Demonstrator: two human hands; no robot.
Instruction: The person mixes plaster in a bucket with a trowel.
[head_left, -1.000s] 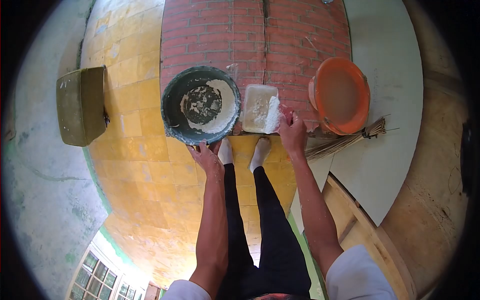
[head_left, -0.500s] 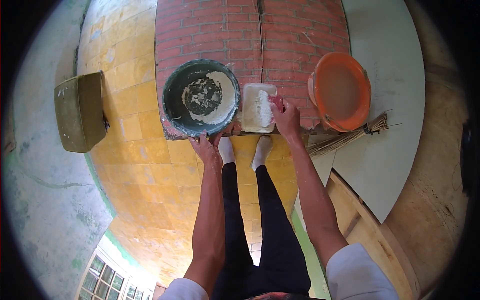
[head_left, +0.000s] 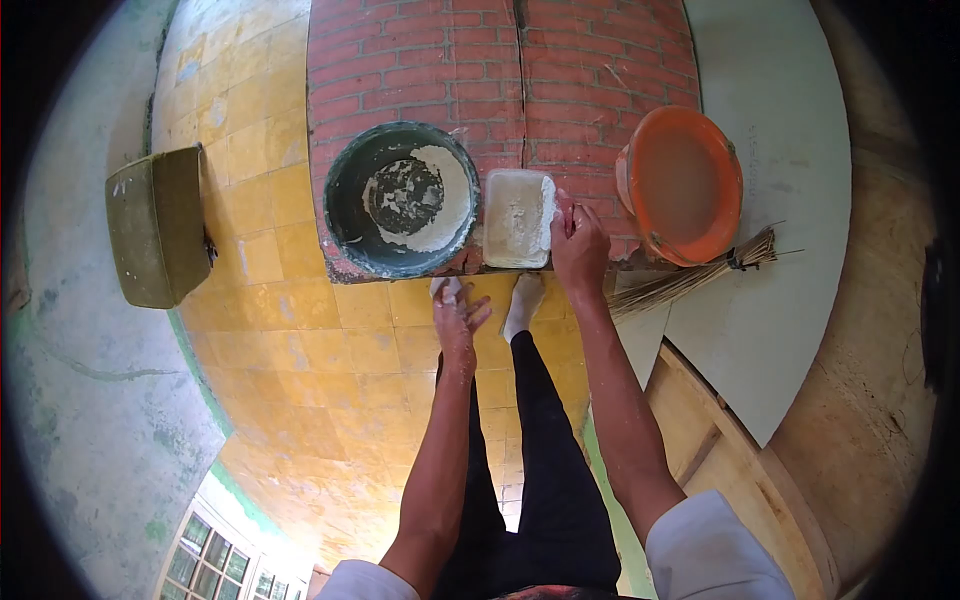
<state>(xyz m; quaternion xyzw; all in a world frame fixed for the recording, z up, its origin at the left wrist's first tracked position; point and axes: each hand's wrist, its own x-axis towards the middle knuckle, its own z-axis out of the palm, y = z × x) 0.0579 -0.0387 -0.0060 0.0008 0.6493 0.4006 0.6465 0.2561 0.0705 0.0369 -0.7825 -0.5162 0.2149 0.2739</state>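
One rectangular tray (head_left: pixel 517 225) has its long axis pointing away from the person. Right hand (head_left: pixel 581 248) grips a red tool (head_left: pixel 564 208) at its right rim; left hand (head_left: pixel 457 318) is open, fingers spread.

Well behind the left fingers (head_left: pixel 482 318), white sleeves (head_left: pixel 715 550) and a sliver of red-patterned cloth (head_left: pixel 545 592) show; close-fitting black trousers (head_left: pixel 560 440) meet pale socks (head_left: pixel 523 303), one partly hidden behind those fingers.

red brick-patterned surface (head_left: pixel 420 85) | split by a dark seam (head_left: pixel 522 95) | dark green basin (head_left: pixel 342 195) set at left of near edge | pale tray (head_left: pixel 490 240) set just beside it | orange basin (head_left: pixel 642 130) set at right
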